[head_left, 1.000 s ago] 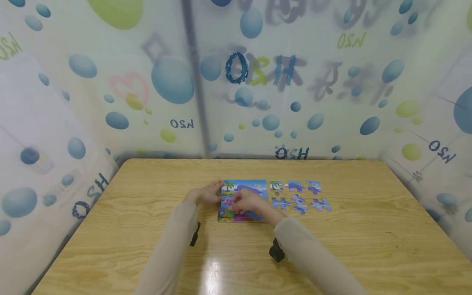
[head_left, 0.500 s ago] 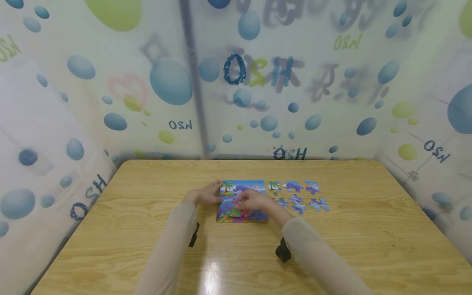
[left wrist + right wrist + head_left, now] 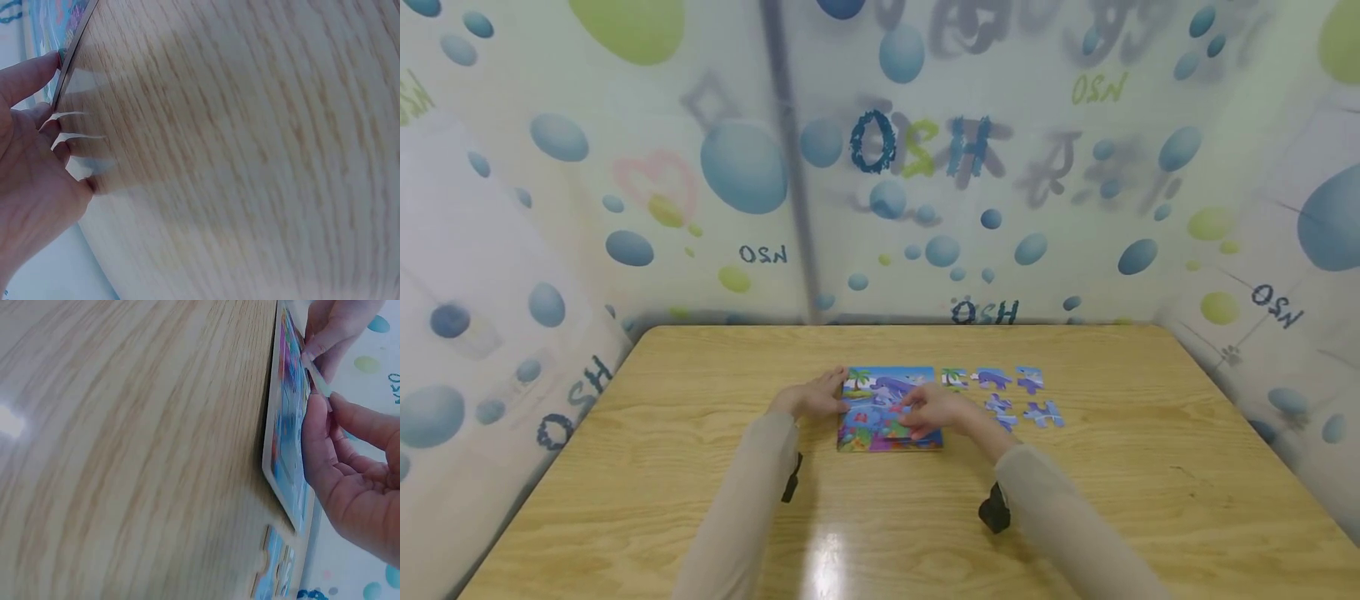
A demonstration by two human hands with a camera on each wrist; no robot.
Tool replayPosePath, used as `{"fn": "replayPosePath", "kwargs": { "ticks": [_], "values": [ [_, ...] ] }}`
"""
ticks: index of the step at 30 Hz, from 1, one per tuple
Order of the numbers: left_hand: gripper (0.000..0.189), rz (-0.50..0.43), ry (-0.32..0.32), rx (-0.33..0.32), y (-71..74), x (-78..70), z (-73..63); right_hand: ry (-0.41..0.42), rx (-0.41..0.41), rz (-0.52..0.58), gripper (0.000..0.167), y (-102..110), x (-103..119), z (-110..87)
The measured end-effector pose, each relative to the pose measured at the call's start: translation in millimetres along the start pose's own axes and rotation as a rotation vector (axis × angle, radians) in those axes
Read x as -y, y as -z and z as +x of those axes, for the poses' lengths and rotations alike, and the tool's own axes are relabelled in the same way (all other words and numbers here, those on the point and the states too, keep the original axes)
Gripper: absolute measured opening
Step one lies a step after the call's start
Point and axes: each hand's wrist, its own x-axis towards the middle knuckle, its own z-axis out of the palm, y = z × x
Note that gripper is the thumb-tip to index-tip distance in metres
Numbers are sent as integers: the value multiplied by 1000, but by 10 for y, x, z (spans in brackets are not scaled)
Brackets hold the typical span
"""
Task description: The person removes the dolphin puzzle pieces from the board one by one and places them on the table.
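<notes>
A flat jigsaw puzzle board (image 3: 868,390) with a colourful dolphin and sea picture lies on the table in the head view. My left hand (image 3: 808,397) rests against its left edge, fingers extended; in the left wrist view, the thumb and fingertips of that hand (image 3: 31,156) touch the board's edge. Over the board's lower right part, my right hand (image 3: 943,410) pinches a puzzle piece (image 3: 320,384) between thumb and index finger. The right wrist view shows that piece tilted just off the board's surface. Fingers hide part of the board's right side.
Right of the board lie several loose puzzle pieces in two rows, among them a palm tree piece (image 3: 953,378), a dolphin piece (image 3: 992,379) and a blue piece (image 3: 1043,413). The wooden table (image 3: 880,517) ends at a patterned curtain (image 3: 1037,167) behind.
My right hand has moved to the right across the board with the pinched piece, uncovering the board's lower left and covering a loose piece. My left hand has stayed at the edge.
</notes>
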Motion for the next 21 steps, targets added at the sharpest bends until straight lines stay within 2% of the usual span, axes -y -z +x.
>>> {"fn": "replayPosePath", "kwargs": {
  "ticks": [3,9,15,21],
  "values": [
    [67,3,-1,1,-4,6,11,-6,3,14,35,50,-30,-38],
    [67,21,-15,3,-6,1,1,38,27,16,40,194,-129,-115],
    [68,28,3,1,-17,11,8,63,29,-6,36,348,-233,-204],
    [67,5,-3,1,-12,3,8,72,49,5,22,477,-347,-307]
  ]
}}
